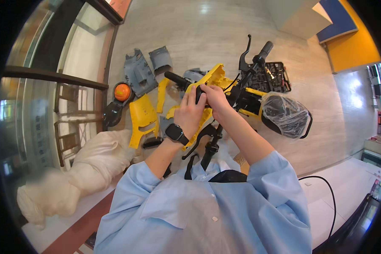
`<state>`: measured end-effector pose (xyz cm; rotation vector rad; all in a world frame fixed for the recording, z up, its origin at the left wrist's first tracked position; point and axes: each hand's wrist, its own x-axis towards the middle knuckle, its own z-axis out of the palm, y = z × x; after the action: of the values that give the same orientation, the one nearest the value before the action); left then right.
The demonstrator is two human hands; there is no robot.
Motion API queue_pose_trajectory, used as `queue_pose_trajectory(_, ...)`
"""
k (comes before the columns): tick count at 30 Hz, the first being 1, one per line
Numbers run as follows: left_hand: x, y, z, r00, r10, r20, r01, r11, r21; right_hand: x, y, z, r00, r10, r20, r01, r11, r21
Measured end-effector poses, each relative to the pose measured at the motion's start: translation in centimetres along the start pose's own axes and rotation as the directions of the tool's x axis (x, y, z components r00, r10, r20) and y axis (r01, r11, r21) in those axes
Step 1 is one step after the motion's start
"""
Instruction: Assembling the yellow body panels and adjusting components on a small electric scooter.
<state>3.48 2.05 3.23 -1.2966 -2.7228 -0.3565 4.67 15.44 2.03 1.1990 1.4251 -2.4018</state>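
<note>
Both of my hands meet at the front of a partly stripped scooter, over its yellow body panel (216, 75). A small black part (199, 94) shows between my fingers; its kind is not clear. My left hand (190, 113), with a black watch on the wrist, lies along the yellow panel with its fingers and thumb closed about the black part. My right hand (214, 100) closes on the same part from the right, its fingertips partly hidden. Black handlebars (252, 63) with brake levers stretch on both sides of my hands. The seat (285, 115) at the right is wrapped in clear plastic.
Grey covers (139, 73) and a yellow panel (142, 114) lie on the floor at the left, near an orange round object (122, 92). A black open tool case (277, 77) lies beyond the scooter. A pale statue (95, 156) stands lower left, beside glass doors (82, 51).
</note>
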Motion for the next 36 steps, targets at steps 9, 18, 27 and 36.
queue_pose_trajectory(9,-5.6,-6.0,-0.1,0.921,-0.39,0.012,0.252,0.571,-0.781,-1.3,-0.4,-3.4,0.991,-0.052,-0.125,0.088,0.949,0.303)
queue_pose_trajectory(18,-11.9,-6.2,5.6,0.754,-0.018,0.656,0.519,-0.595,-0.613,0.1,0.3,-10.5,0.984,-0.178,-0.029,0.152,0.73,0.667)
queue_pose_trajectory(27,-12.5,-0.8,4.6,0.837,-0.152,0.525,0.499,-0.18,-0.848,-1.9,1.6,-15.8,0.969,-0.246,-0.017,0.225,0.851,0.475)
queue_pose_trajectory(36,-12.8,0.8,4.2,0.939,-0.245,0.241,0.324,0.401,-0.857,-2.8,3.4,-16.5,0.975,-0.138,-0.176,0.2,0.889,0.411)
